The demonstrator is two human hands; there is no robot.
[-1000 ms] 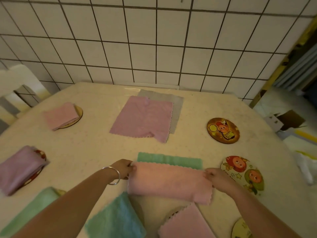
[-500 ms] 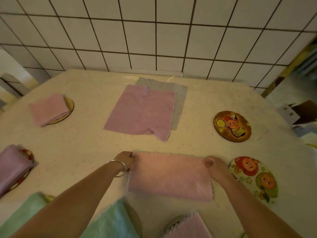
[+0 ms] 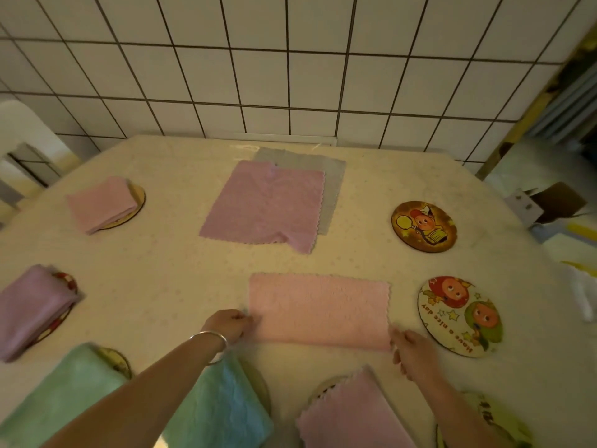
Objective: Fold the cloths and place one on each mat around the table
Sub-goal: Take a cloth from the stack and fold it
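Observation:
A pink cloth (image 3: 319, 308), folded in half, lies flat on the table in front of me. My left hand (image 3: 231, 324) pinches its near left corner, and my right hand (image 3: 410, 350) holds its near right corner. Two round cartoon mats (image 3: 424, 226) (image 3: 460, 315) lie bare at the right. An unfolded mauve cloth (image 3: 268, 205) lies mid-table over a grey cloth (image 3: 332, 179). Folded cloths sit on mats: pink (image 3: 100, 203) far left, mauve (image 3: 29, 308) left, green (image 3: 58, 399) and blue-green (image 3: 219, 409) near me, pink (image 3: 349, 412) by my right arm.
A white chair (image 3: 19, 130) stands at the table's left. The tiled wall (image 3: 290, 76) runs behind the table. An open cardboard box (image 3: 549, 202) sits off the right edge. Part of another mat (image 3: 484, 425) shows at the bottom right.
The pink cloth was folded away from me and laid flat, hiding the green strip behind it. Both hands slid from its far corners back to its near corners.

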